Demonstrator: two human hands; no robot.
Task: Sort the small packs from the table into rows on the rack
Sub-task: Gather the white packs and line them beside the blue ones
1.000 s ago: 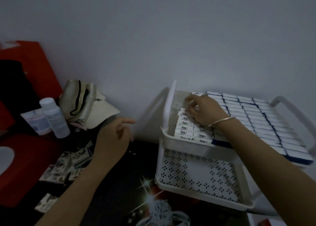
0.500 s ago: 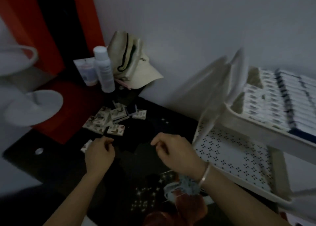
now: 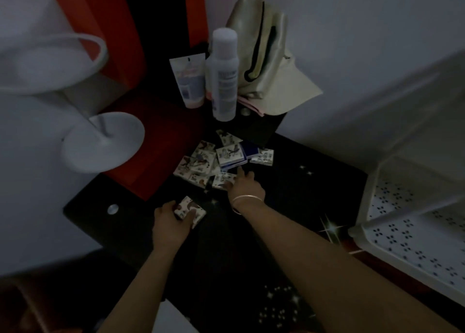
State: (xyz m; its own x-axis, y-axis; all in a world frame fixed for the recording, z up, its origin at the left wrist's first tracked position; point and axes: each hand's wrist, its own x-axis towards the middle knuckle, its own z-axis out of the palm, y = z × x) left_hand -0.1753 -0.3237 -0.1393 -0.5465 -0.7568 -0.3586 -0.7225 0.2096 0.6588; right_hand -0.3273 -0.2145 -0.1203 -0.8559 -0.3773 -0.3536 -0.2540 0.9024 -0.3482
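Nearest the camera, two bare forearms are stretched over the dark table (image 3: 289, 186). The left hand (image 3: 171, 223) is curled round one pack (image 3: 190, 210), which is pinched btwn thumb & fingers. Whether that pack is lifted or resting on the table can't be told.

A bit farther & to the right, the right hand (image 3: 246, 185) is laid palm-down w/ a bangle (image 3: 246, 197) at the wrist. Its fingers are stretched fwd & slightly spread, w/ the tips set on the near edge of the pile (image 3: 214, 159) of packs. The pile is scattered loosely on the table. Some packs are overlapped, most are turned picture-side up, & a couple are shown w/ blue edges.

At the right edge the white rack (image 3: 402, 239) is seen, blurred, w/ a perforated lower shelf, well apart from the pile.

Behind the pile a white bottle (image 3: 223, 75) is stood upright. A tube (image 3: 189, 81) is stood just beside it on the left & a pale cap (image 3: 276, 91) is propped on its right, by the wall.

At far left a white stand (image 3: 103, 141) w/ a round base is set next to a red surface (image 3: 161, 131).
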